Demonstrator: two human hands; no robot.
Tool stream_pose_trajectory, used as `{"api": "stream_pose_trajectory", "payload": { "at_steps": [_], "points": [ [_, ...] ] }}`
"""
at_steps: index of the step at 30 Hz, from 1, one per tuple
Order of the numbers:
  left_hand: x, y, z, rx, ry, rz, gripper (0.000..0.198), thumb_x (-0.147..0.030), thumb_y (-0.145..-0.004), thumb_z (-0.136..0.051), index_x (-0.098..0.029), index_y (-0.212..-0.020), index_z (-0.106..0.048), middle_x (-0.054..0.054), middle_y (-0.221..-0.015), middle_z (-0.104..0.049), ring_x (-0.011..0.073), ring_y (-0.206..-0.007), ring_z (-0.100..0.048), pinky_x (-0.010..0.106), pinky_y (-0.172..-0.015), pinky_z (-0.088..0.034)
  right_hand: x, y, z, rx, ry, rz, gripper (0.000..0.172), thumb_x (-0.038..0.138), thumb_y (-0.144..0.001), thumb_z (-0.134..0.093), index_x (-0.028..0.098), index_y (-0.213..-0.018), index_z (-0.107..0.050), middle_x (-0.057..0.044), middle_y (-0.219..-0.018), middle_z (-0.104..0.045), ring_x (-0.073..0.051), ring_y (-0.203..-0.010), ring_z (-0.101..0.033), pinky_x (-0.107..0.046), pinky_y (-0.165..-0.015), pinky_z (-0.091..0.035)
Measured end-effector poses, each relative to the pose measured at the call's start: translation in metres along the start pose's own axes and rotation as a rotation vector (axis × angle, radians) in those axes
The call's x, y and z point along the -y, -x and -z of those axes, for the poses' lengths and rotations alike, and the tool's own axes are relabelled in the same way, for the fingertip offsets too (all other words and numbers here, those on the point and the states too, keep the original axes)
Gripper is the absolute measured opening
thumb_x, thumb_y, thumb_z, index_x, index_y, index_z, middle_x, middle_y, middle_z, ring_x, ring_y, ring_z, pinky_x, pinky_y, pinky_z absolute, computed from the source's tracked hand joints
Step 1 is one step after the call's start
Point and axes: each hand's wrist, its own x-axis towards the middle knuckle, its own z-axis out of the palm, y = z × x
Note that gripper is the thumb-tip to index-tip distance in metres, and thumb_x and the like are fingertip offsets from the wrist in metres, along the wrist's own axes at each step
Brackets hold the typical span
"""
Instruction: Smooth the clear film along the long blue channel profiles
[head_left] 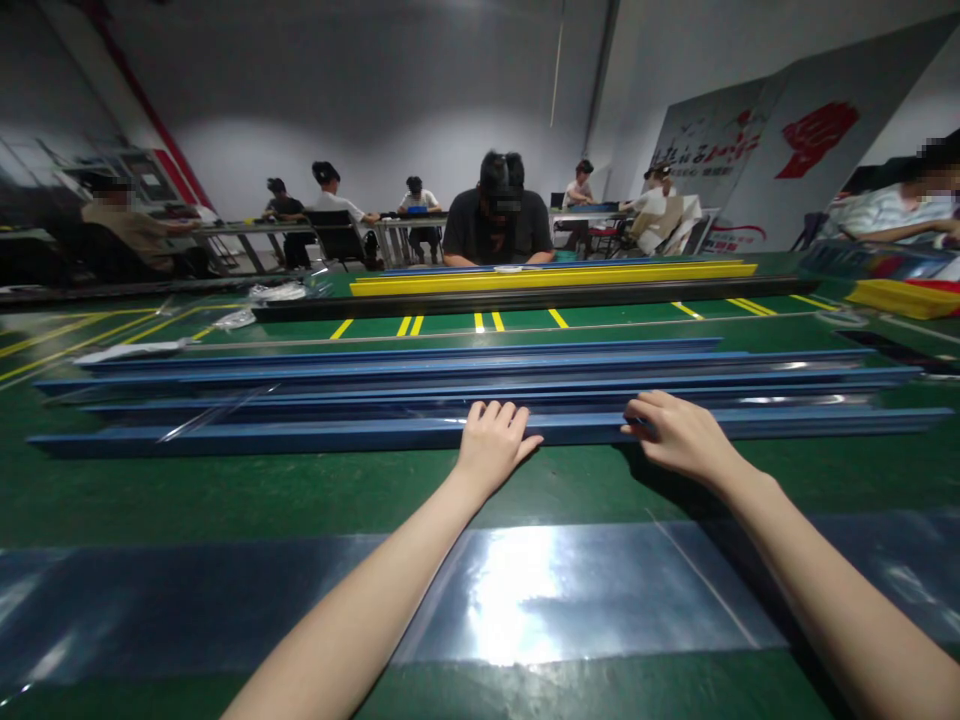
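Several long blue strips (375, 385) lie side by side across the green table (300, 490). My left hand (491, 445) is curled over the edge of the nearest blue strip (262, 437), fingers wrapped on its top. My right hand (675, 432) grips the same strip further right, fingers pinched on its near edge. A clear plastic film sheet (525, 590) lies flat on the table under my forearms.
Long yellow strips (555, 277) and a black strip (450, 303) lie further back. A person in black (497, 225) sits opposite. Crumpled plastic wraps (277, 292) lie at the left. Other people sit at tables behind and at both sides.
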Motion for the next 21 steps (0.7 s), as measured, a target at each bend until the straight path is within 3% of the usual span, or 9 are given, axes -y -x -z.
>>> {"api": "stream_pose_trajectory", "payload": {
  "at_steps": [7,13,21],
  "points": [
    [-0.001,0.0,0.001,-0.007,0.003,0.017,0.034,-0.047,-0.082,-0.045,-0.017,-0.093,-0.057,0.006,-0.083,-0.061,0.0213,-0.082,-0.052,0.038,-0.082,-0.03,0.011,-0.001,-0.003,-0.067,0.023,0.059,0.035,0.048,-0.083,-0.039,0.019,-0.076,-0.056,-0.006,-0.076,-0.059,-0.019,-0.074,-0.052,-0.028,-0.064,-0.035],
    [-0.001,0.0,0.001,-0.013,0.002,0.023,0.036,-0.048,-0.082,-0.045,-0.018,-0.097,-0.057,0.007,-0.086,-0.061,0.0216,-0.083,-0.052,0.038,-0.081,-0.03,0.03,-0.006,-0.007,-0.109,-0.012,0.138,0.027,0.039,-0.086,-0.039,0.018,-0.082,-0.055,-0.007,-0.077,-0.058,-0.019,-0.075,-0.05,-0.028,-0.064,-0.034],
    [-0.001,0.001,0.003,-0.013,0.001,0.013,0.038,-0.046,-0.082,-0.046,-0.017,-0.104,-0.055,0.007,-0.089,-0.061,0.0217,-0.084,-0.052,0.038,-0.08,-0.032,0.024,-0.009,-0.008,-0.078,0.006,0.148,0.02,0.025,-0.086,-0.037,0.019,-0.075,-0.052,-0.006,-0.073,-0.056,-0.017,-0.068,-0.048,-0.026,-0.059,-0.033]
  ]
}}
